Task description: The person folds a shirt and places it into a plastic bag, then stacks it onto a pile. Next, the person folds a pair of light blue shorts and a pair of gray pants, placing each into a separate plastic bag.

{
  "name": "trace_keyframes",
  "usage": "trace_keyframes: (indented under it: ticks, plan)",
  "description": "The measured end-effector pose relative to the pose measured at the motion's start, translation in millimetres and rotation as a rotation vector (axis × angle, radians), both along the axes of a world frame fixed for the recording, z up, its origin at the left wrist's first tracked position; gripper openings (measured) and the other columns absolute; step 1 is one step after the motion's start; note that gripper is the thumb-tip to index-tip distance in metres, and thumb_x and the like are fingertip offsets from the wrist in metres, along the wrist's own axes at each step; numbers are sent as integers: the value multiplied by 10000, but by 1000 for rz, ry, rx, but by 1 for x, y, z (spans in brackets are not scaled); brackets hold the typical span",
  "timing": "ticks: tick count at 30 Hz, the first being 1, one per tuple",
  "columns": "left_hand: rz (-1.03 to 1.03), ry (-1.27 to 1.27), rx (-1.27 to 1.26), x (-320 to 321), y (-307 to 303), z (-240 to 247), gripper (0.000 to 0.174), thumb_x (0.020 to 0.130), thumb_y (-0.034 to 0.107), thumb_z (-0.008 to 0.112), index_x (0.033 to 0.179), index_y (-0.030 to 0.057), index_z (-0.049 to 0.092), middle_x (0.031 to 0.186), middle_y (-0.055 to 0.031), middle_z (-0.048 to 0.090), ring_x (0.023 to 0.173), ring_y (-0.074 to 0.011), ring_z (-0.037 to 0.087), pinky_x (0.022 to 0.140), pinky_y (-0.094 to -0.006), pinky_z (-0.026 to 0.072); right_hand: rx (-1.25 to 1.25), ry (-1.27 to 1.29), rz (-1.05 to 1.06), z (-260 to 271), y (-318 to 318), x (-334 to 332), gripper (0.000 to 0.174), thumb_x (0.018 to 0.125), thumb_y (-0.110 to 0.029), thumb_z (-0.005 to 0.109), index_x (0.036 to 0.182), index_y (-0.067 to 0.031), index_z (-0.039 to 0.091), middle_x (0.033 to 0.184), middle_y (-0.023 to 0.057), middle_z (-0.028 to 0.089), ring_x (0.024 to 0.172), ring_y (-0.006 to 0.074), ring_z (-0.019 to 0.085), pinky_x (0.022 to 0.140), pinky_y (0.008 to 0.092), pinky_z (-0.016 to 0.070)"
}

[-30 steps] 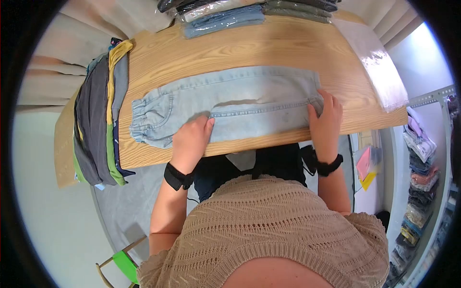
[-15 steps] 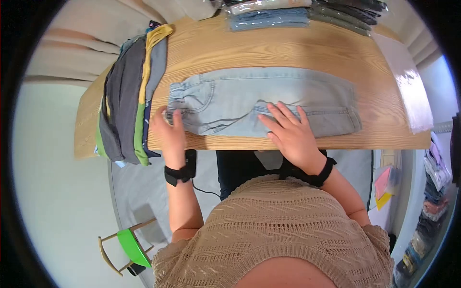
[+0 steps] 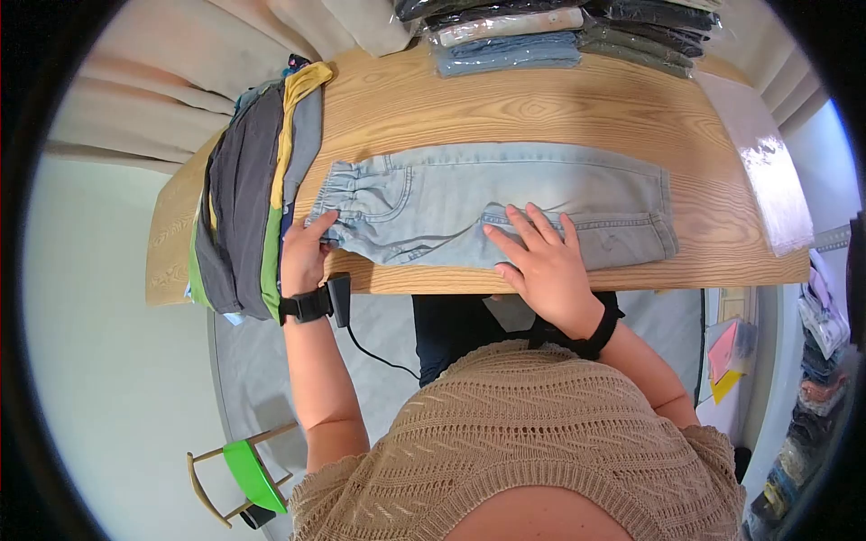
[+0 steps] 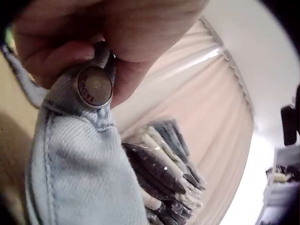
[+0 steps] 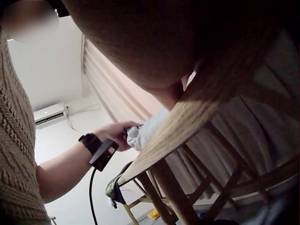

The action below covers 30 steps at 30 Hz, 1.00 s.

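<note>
Light blue jeans [image 3: 541, 171], folded lengthwise, lie across the wooden table with the gathered waistband at the left. The left hand [image 3: 305, 255] pinches the waistband's near corner; in the left wrist view its curled fingers [image 4: 56, 61] grip the denim beside a round metal button [image 4: 94, 86], and the cloth there is raised. With fingers spread, the right hand [image 3: 552, 275] rests flat on the middle of the jeans near the inner seam. The right wrist view shows the left hand [image 5: 117, 135] holding the waistband at the table edge.
A pile of dark, yellow and green garments [image 3: 244, 189] hangs over the table's left end. Bagged folded clothes [image 3: 514, 52] stand at the back. Clear plastic bags [image 3: 771, 171] lie at the right edge. A green chair [image 3: 254, 476] stands on the floor.
The left hand has moved left from the middle of the jeans to the waistband and taken hold of it. The right hand has gone from the leg hems to the middle and lies flat.
</note>
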<state>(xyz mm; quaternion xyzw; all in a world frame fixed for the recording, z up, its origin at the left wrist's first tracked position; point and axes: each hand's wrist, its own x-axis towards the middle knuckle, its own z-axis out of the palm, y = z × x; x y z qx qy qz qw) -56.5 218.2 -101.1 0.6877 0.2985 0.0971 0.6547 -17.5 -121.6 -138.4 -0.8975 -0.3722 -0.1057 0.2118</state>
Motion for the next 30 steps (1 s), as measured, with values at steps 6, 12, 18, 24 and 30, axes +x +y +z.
trace_keyframes:
  ticks: [6, 12, 18, 24, 30]
  plan:
    - [48, -202, 826, 10, -91, 65, 296, 740, 140, 686, 952, -54, 617, 818, -117, 661, 687, -166, 607, 634, -273, 465, 13, -4, 4, -1, -1, 0, 457, 823, -295, 601, 1265, -217, 518, 1318, 96, 472, 1245, 284, 391, 1003, 548, 261]
    - [-248, -329, 1196, 21, -192, 47, 337, 739, 110, 678, 1034, -22, 581, 801, -140, 585, 664, -239, 580, 629, -333, 478, 64, -25, -11, -2, 0, 0, 414, 801, -300, 619, 1194, -183, 569, 1261, 90, 513, 1223, 285, 411, 990, 559, 275]
    - [-672, -395, 857, 15, -193, 13, 312, 754, 26, 633, 1058, -14, 576, 904, -132, 572, 749, -239, 575, 684, -331, 472, 140, -22, 1, -14, -4, 1, 276, 770, -279, 640, 980, -100, 653, 1133, 84, 579, 1213, 288, 412, 986, 567, 267]
    - [-605, -361, 962, -14, -145, 25, 447, 734, -43, 594, 1165, 73, 568, 1234, -168, 500, 1169, -334, 451, 979, -379, 353, 179, 44, 55, -15, -7, 4, 272, 771, -265, 652, 976, -87, 645, 1122, 87, 578, 1219, 273, 403, 1000, 570, 220]
    - [-724, -251, 982, -17, -148, -5, 608, 731, 8, 648, 1298, 166, 497, 1431, -224, 265, 1311, -397, 265, 1054, -436, 260, 782, 768, -176, -1, -16, 9, 253, 832, -176, 614, 983, -5, 505, 966, 170, 562, 886, 285, 551, 789, 335, 427]
